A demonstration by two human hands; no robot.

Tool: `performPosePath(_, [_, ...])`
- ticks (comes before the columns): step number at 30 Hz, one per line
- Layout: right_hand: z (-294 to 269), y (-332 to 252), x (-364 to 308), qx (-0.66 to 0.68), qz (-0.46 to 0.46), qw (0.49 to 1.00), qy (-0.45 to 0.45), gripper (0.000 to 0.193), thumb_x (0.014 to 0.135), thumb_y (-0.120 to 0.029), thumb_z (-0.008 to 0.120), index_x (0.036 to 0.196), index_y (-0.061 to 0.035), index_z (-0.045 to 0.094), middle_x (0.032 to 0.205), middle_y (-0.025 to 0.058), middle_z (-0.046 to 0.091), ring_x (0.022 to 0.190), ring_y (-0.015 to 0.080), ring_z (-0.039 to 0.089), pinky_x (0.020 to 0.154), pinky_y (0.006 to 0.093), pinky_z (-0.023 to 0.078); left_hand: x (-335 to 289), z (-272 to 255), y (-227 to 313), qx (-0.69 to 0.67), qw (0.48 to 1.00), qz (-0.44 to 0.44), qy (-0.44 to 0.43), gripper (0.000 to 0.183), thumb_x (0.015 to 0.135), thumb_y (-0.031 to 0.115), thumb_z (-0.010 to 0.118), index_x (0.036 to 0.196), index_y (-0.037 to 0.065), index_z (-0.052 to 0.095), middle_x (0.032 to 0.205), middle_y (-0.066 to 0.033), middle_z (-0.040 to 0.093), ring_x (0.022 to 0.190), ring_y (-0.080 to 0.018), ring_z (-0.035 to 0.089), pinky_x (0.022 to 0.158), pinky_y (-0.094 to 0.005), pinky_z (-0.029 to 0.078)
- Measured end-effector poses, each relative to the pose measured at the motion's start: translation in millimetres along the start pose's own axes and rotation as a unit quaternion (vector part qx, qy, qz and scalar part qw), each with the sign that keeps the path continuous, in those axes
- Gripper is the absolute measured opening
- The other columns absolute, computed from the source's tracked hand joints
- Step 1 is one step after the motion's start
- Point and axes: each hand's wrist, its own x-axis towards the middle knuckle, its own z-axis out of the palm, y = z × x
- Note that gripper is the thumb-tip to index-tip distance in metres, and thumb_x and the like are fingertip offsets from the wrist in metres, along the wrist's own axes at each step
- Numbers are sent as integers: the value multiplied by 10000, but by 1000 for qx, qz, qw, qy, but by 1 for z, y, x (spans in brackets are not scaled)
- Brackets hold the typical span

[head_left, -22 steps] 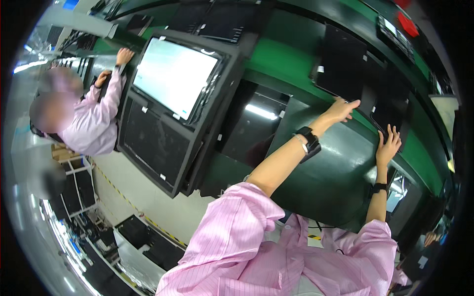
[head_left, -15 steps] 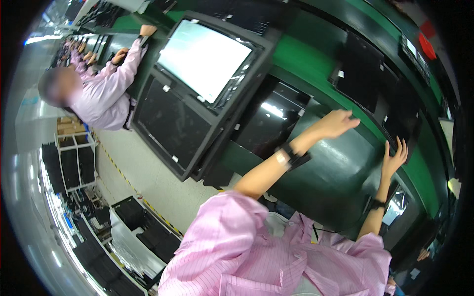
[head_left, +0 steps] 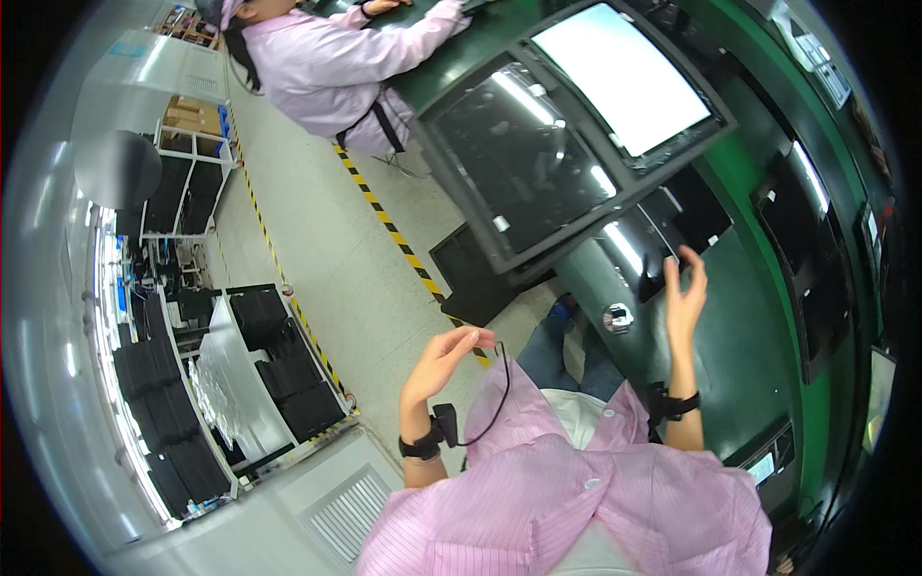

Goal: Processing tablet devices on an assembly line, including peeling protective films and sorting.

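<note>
Apparently reaching, the right hand point(head_left: 685, 300) is hovering, fingers parted, near a glossy black rectangular panel point(head_left: 699, 216) (gripping would call for closing), while the left hand point(head_left: 444, 363) is holding its fingers together.

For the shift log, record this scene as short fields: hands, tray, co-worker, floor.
Left hand: grip unclear, thin black cable close to its fingertips
Right hand: open, above the dark green bench, near a flat glossy black panel
Black rectangular two-section tray: lit white screen, dark glossy rectangular panel
Co-worker: pink long-sleeved top, upper left
Floor: pale, with yellow-and-black striped tape
</note>
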Motion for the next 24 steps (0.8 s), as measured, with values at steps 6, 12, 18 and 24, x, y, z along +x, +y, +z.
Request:
performPosePath(6, [17,-78,2,157,-59,983,-73,198,886,-166,563,1010,-11,574,922,69,607,853,116,561,775,262,434,-43,-25,-75,-63,981,-9,185,363,937,303,444,1141,20,547,981,-77,625,935,-154,576,827,-286,417])
performPosePath(12, [73,-125,-123,97,-73,846,-520,212,817,-123,608,993,-14,563,790,100,612,738,186,597,683,286,462,-66,5,-149,-13,970,-102,220,380,899,321,518,1124,17,548,952,-138,623,900,-209,592,794,-312,457])
performPosePath(18, [128,-68,-218,-192,-245,546,-778,433,773,-332,638,1064,-19,567,929,190,630,881,347,602,779,383,468,-78,-1,-252,2,971,-185,152,438,868,360,531,1128,8,546,963,-187,625,886,-283,599,764,-344,466])
performPosePath(24, [316,-4,-240,-255,-278,661,-649,504,703,-251,689,1147,-82,520,1094,163,574,1115,356,470,908,479,387,-77,-31,-388,9,953,-228,201,401,859,330,528,1100,11,554,964,-223,618,907,-351,594,782,-383,462])
